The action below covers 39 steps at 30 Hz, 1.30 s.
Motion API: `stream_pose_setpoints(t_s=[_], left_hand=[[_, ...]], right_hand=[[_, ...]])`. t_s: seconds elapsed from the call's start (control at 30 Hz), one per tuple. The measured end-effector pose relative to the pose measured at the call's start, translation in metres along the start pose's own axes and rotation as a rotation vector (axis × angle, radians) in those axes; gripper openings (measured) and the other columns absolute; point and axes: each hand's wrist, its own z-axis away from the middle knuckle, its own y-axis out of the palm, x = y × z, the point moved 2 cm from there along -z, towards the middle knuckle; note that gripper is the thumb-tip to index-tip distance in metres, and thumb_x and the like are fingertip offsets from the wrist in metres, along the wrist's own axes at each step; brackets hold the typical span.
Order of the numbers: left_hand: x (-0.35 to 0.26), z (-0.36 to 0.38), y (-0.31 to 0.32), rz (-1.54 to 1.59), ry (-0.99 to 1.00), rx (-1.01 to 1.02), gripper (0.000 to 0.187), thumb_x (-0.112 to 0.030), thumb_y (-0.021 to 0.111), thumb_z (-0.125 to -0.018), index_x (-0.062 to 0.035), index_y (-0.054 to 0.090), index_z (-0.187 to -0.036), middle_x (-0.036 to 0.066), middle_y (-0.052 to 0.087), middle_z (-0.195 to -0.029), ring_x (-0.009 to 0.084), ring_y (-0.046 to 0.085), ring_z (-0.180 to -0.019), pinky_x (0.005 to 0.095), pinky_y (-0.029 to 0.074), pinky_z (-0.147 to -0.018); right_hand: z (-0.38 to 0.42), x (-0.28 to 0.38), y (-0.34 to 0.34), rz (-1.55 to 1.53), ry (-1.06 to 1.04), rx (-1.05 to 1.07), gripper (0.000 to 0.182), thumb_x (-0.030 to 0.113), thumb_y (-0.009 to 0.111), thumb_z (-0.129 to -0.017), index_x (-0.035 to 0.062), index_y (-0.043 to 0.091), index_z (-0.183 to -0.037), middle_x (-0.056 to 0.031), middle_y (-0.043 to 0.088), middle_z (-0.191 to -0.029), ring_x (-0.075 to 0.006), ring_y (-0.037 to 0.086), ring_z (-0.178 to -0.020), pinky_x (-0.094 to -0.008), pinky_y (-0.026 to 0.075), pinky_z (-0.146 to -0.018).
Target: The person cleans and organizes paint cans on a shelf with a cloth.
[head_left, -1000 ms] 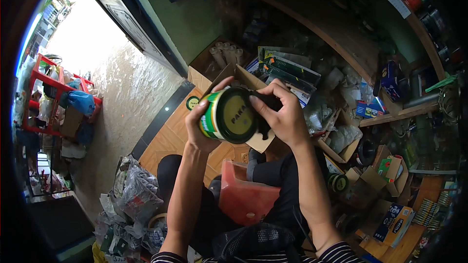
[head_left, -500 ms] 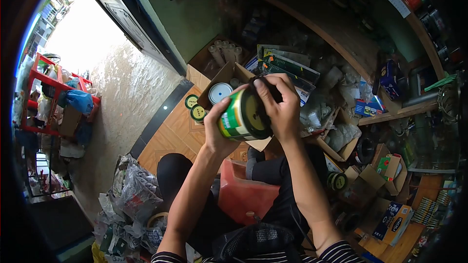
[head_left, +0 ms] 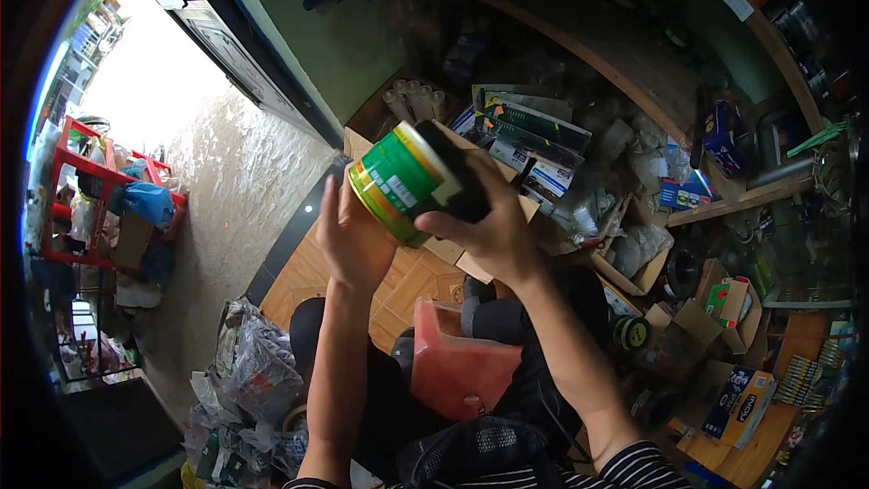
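Observation:
A green and yellow tin can [head_left: 395, 172] with a white rim is tilted in front of me, between my two hands. My left hand [head_left: 355, 240] supports the can from its lower left side; some fingers are hidden behind it. My right hand [head_left: 489, 226] grips a black cloth-like piece [head_left: 460, 186] pressed over the can's right end, its thumb on the can's lower edge. The cloth hides that end of the can. Below the hands is a red plastic stool [head_left: 462, 358] between my legs.
A red rack [head_left: 86, 190] with bags stands by the doorway at left. Grey plastic bags [head_left: 258, 371] lie at lower left. Packaged goods [head_left: 534, 127] and open cartons [head_left: 634, 258] crowd the right, near a wooden shelf [head_left: 615, 63]. A green-lidded can [head_left: 631, 333] sits by my right knee.
The can has moved up and left and turned, so its green labelled side now faces me instead of its dark end. My left fingers have loosened and straightened; the right hand has swung left.

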Motion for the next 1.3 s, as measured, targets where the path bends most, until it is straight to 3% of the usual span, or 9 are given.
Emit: stream_pose_setpoints(t_s=[0.1,0.33,0.47,0.5,0.8,0.93,1.0,1.23,1.3], left_hand=[[0.016,-0.001,-0.026,0.097,-0.03,0.074,0.06,-0.04,0.055,-0.105,-0.0095,0.038,-0.154,0.014,0.056,-0.144,0.0321,0.054,-0.137,0.0525,0.045,-0.115],[0.024,-0.01,-0.014,-0.095,-0.004,0.042,0.082,-0.024,0.077,-0.094,-0.018,0.028,-0.159,0.009,0.048,-0.147,0.028,0.047,-0.143,0.0493,0.047,-0.114],[0.022,-0.004,-0.004,-0.227,-0.082,-0.191,0.063,-0.05,0.056,-0.1,-0.002,0.053,-0.14,0.017,0.065,-0.129,0.0298,0.07,-0.111,0.0444,0.063,-0.086],[0.02,-0.002,-0.005,-0.215,-0.125,-0.176,0.067,-0.052,0.059,-0.098,-0.0026,0.053,-0.142,0.016,0.064,-0.131,0.028,0.067,-0.118,0.0451,0.055,-0.104],[0.029,0.0,-0.005,0.048,-0.163,-0.162,0.08,-0.067,0.043,-0.099,-0.0043,0.048,-0.148,0.02,0.056,-0.146,0.0363,0.059,-0.132,0.0537,0.051,-0.11],[0.035,0.001,-0.012,0.279,-0.09,0.014,0.078,-0.066,0.044,-0.1,-0.0074,0.045,-0.152,0.021,0.052,-0.15,0.0382,0.054,-0.138,0.0557,0.048,-0.113],[0.035,-0.001,-0.02,0.299,-0.069,0.08,0.076,-0.065,0.046,-0.101,-0.0083,0.046,-0.152,0.02,0.052,-0.151,0.0374,0.055,-0.137,0.056,0.048,-0.113],[0.04,-0.008,-0.007,0.235,-0.082,-0.095,0.072,-0.063,0.053,-0.099,-0.0093,0.053,-0.147,0.013,0.056,-0.148,0.0324,0.058,-0.134,0.0566,0.047,-0.113],[0.05,-0.006,-0.006,0.35,-0.135,-0.119,0.069,-0.06,0.054,-0.099,-0.0086,0.054,-0.146,0.013,0.06,-0.142,0.0295,0.062,-0.128,0.0561,0.05,-0.109]], right_hand=[[0.001,0.014,-0.007,-0.309,0.093,-0.002,0.065,0.026,0.094,-0.078,0.0011,0.064,-0.13,-0.0001,0.061,-0.109,-0.0079,0.061,-0.096,-0.0252,0.054,-0.082],[-0.002,0.0,-0.025,-0.183,0.152,-0.133,0.047,0.024,0.088,-0.087,0.0023,0.067,-0.122,-0.0024,0.069,-0.106,-0.0084,0.063,-0.096,-0.0267,0.05,-0.092],[-0.002,0.004,-0.033,0.304,-0.134,-0.214,0.044,0.026,0.087,-0.086,0.0022,0.067,-0.118,-0.0063,0.065,-0.108,-0.0168,0.064,-0.103,-0.03,0.05,-0.093],[-0.002,0.008,-0.032,0.349,-0.203,-0.127,0.046,0.029,0.087,-0.086,0.0036,0.066,-0.118,-0.0097,0.059,-0.112,-0.022,0.062,-0.109,-0.0325,0.049,-0.096],[-0.004,0.008,-0.031,0.215,-0.076,-0.068,0.04,0.033,0.082,-0.091,0.004,0.067,-0.114,-0.009,0.061,-0.11,-0.0226,0.063,-0.105,-0.0335,0.05,-0.094],[-0.003,0.013,-0.036,0.312,-0.15,-0.291,0.028,0.028,0.078,-0.096,0.0029,0.067,-0.103,-0.0079,0.062,-0.103,-0.0194,0.063,-0.096,-0.03,0.049,-0.087],[0.001,0.023,-0.046,0.044,0.133,-0.455,0.02,0.022,0.074,-0.098,0.0032,0.066,-0.1,-0.0032,0.063,-0.103,-0.0134,0.06,-0.096,-0.0282,0.048,-0.087],[-0.003,0.074,-0.033,-0.6,-0.203,-0.213,0.059,0.054,0.037,-0.11,0.001,0.058,-0.125,-0.0131,0.059,-0.13,-0.0259,0.06,-0.122,-0.0428,0.045,-0.11],[-0.016,0.086,-0.023,-0.291,-0.273,-0.164,0.055,0.05,0.043,-0.108,-0.0005,0.061,-0.121,-0.0141,0.06,-0.129,-0.0266,0.059,-0.122,-0.0427,0.045,-0.11]])
